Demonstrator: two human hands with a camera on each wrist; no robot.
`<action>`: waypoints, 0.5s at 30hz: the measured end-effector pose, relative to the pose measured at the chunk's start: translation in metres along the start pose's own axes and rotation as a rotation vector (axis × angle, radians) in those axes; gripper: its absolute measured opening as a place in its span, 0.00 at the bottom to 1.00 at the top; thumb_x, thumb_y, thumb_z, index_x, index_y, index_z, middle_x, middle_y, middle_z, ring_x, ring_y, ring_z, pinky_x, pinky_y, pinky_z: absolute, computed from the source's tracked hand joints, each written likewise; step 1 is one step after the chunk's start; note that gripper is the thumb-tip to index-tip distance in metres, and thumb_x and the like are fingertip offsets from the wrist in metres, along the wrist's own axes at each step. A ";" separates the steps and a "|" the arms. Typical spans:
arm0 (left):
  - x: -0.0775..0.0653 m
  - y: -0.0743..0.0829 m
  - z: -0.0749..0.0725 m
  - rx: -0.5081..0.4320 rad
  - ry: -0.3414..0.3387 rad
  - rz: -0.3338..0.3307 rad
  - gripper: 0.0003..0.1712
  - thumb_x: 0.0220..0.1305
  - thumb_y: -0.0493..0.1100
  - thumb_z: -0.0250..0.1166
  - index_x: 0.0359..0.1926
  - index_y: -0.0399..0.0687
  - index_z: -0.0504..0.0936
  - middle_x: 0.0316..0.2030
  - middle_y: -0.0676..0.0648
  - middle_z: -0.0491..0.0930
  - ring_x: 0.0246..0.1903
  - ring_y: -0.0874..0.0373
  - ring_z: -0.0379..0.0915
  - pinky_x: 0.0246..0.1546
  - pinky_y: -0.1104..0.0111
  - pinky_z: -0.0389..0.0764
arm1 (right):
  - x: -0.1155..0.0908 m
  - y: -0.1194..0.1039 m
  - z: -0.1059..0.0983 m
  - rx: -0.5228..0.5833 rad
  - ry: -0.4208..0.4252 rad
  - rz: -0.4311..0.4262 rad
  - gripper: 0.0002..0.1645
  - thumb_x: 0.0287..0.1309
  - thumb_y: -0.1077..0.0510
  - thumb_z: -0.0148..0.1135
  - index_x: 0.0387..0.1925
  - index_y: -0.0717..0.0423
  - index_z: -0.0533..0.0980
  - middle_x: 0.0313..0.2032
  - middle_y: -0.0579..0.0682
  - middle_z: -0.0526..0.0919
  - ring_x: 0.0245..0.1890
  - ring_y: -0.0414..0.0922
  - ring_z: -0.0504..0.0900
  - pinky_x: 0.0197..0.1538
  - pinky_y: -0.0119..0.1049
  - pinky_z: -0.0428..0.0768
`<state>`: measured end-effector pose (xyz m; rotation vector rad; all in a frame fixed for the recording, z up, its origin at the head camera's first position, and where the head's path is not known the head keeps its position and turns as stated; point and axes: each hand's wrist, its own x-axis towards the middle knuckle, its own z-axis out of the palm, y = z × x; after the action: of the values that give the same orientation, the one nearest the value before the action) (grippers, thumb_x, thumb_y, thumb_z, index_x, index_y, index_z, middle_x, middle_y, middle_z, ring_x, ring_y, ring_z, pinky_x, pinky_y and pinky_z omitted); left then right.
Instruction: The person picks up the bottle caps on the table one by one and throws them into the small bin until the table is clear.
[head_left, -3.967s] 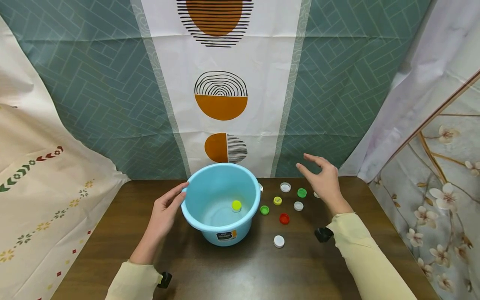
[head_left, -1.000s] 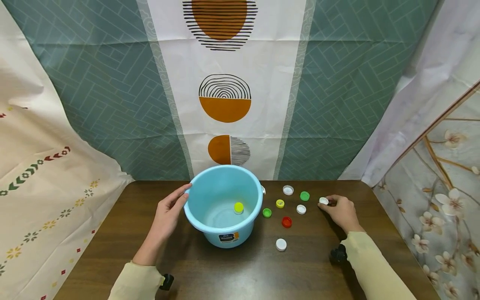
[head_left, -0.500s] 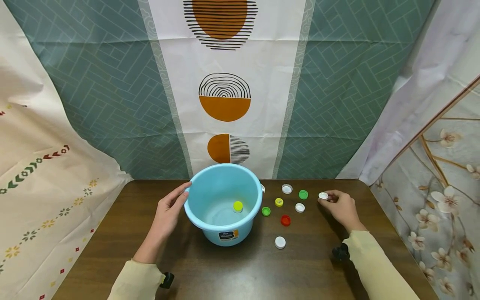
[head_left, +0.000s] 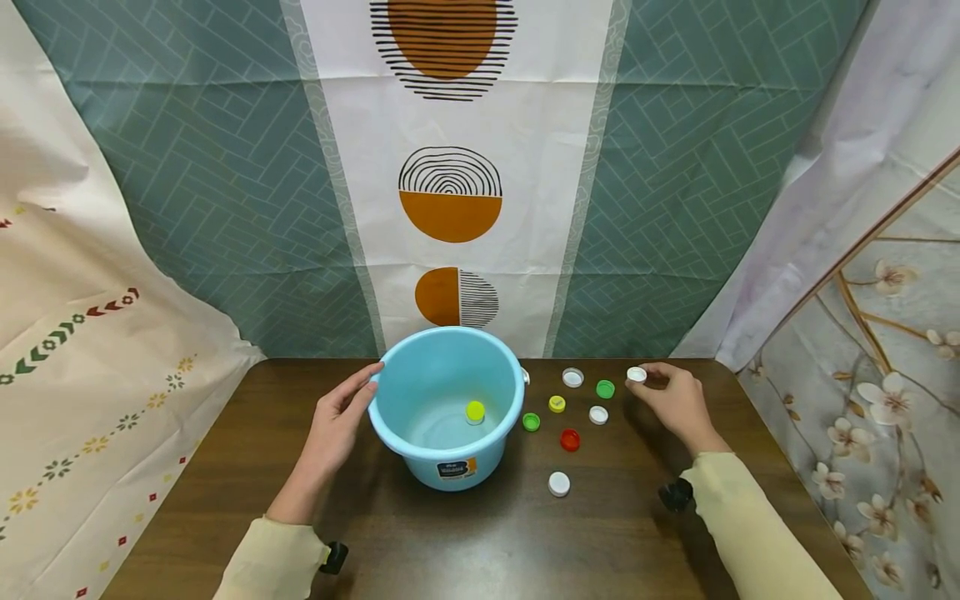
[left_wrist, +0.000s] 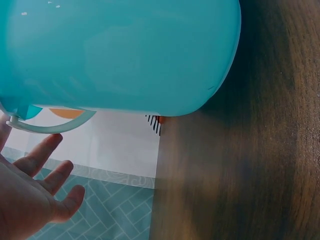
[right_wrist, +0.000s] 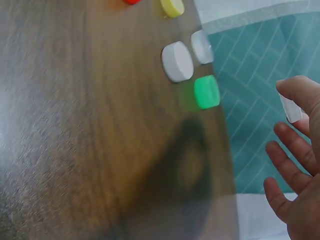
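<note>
A light blue bucket [head_left: 457,468] stands on the brown table. Its pale handle [left_wrist: 55,126] hangs down in the left wrist view. A bright yellow bottle cap [head_left: 475,412] lies inside on its floor. My left hand [head_left: 335,427] rests its thumb and index fingertips on the bucket's left rim, its other fingers spread loosely. At the right, my right hand [head_left: 677,404] pinches a white bottle cap [head_left: 636,375] between thumb and fingers, hollow side up. The right wrist view shows that cap held above the table level, with the other fingers spread.
Between bucket and right hand lie loose caps: clear [head_left: 573,378], green [head_left: 605,389], yellow [head_left: 557,404], white [head_left: 597,415], smaller green [head_left: 531,422], red [head_left: 570,440]. Another white cap [head_left: 558,484] lies nearer the front. Patterned cloth [head_left: 450,250] hangs behind the table [head_left: 450,554].
My right hand came down from above the table, took hold of the white cap, and has lifted it slightly up and leftward. The left hand has stayed on the rim.
</note>
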<state>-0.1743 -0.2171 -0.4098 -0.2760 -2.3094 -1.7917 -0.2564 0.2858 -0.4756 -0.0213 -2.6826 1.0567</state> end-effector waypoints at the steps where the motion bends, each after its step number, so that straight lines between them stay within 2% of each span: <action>1: 0.000 0.000 0.000 -0.001 0.001 -0.003 0.21 0.68 0.48 0.55 0.60 0.51 0.74 0.58 0.43 0.75 0.54 0.46 0.73 0.45 0.77 0.77 | 0.001 -0.002 0.000 -0.001 0.002 -0.004 0.31 0.50 0.36 0.64 0.48 0.53 0.78 0.45 0.54 0.83 0.46 0.52 0.81 0.48 0.49 0.77; 5: 0.001 -0.002 0.000 0.006 0.000 -0.008 0.22 0.68 0.48 0.55 0.61 0.51 0.74 0.59 0.44 0.74 0.55 0.47 0.73 0.46 0.78 0.76 | 0.003 -0.015 -0.003 0.003 0.002 -0.025 0.32 0.50 0.35 0.64 0.49 0.52 0.78 0.45 0.53 0.83 0.47 0.52 0.79 0.48 0.50 0.76; 12: 0.006 -0.021 -0.002 0.029 0.023 -0.022 0.21 0.68 0.50 0.55 0.60 0.55 0.74 0.58 0.46 0.75 0.55 0.48 0.72 0.46 0.79 0.75 | 0.006 -0.041 -0.005 0.005 0.019 -0.078 0.29 0.49 0.36 0.65 0.47 0.50 0.79 0.41 0.50 0.84 0.43 0.48 0.80 0.46 0.46 0.77; 15: 0.006 -0.020 -0.001 0.036 0.026 -0.029 0.21 0.68 0.50 0.55 0.60 0.55 0.74 0.58 0.46 0.75 0.55 0.49 0.73 0.46 0.79 0.75 | 0.007 -0.054 -0.007 0.016 0.023 -0.093 0.28 0.49 0.37 0.66 0.47 0.50 0.79 0.41 0.49 0.84 0.43 0.47 0.80 0.45 0.45 0.77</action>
<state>-0.1855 -0.2232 -0.4264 -0.2133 -2.3370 -1.7539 -0.2574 0.2515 -0.4329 0.0933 -2.6273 1.0430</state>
